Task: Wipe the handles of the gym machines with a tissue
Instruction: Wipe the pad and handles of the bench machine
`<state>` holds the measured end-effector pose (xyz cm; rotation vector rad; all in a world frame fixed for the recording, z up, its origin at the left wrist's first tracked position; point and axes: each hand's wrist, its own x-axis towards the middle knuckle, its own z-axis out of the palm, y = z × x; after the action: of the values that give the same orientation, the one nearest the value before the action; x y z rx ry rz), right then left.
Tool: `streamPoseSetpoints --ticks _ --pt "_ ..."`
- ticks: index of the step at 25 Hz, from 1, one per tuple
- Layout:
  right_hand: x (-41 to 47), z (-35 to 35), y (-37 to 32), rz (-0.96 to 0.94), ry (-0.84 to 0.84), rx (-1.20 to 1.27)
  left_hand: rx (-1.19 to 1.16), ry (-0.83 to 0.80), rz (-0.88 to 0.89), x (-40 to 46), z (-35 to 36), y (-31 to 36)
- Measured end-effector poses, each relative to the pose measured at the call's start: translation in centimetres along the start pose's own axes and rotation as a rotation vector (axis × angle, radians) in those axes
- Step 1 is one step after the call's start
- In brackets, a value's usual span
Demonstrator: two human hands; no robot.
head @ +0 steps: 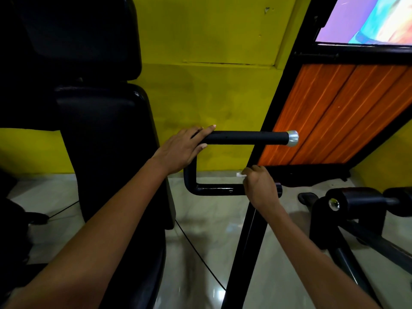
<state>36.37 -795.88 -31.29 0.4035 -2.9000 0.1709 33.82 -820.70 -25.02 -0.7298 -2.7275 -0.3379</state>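
A black U-shaped machine handle has an upper padded grip [245, 137] ending in a silver cap [292, 138] and a lower bar [216, 189]. My left hand [182, 150] grips the left end of the upper grip, fingers wrapped over it. Lower down, my right hand [259, 186] is closed around the right part of the lower bar. A small white tissue [239, 174] pokes out between its thumb and fingers.
A black padded seat and backrest [107, 134] stand at the left. A black slanted frame post [247, 230] crosses in front of the handle. Orange panels [334, 117], a yellow wall [211, 85], another machine's black roller pads [356, 201] and a cable on the tiled floor [200, 248] surround it.
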Motion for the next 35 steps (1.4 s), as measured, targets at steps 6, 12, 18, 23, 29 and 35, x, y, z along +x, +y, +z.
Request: streamPoseSetpoints --ticks 6,12,18,23,29,35 --pt "1.1 -0.6 -2.1 -0.048 -0.275 -0.219 -0.009 -0.004 -0.002 0.1 0.3 -0.3" --pt "2.8 0.1 -7.8 -0.055 -0.313 0.082 -0.006 -0.009 -0.009 0.1 0.5 -0.3" --pt "2.8 1.1 -9.0 -0.179 -0.272 0.279 -0.028 -0.020 -0.009 0.1 0.5 -0.5" --pt "1.9 1.1 -2.3 -0.308 -0.209 0.105 -0.020 -0.024 -0.021 0.0 0.2 -0.2" --pt "-0.5 -0.2 2.0 -0.273 -0.005 -0.177 -0.014 -0.010 -0.056 0.0 0.4 0.0" --pt "-3.9 2.0 -1.0 0.029 0.186 0.237 -0.033 0.003 -0.068 -0.1 0.5 0.4"
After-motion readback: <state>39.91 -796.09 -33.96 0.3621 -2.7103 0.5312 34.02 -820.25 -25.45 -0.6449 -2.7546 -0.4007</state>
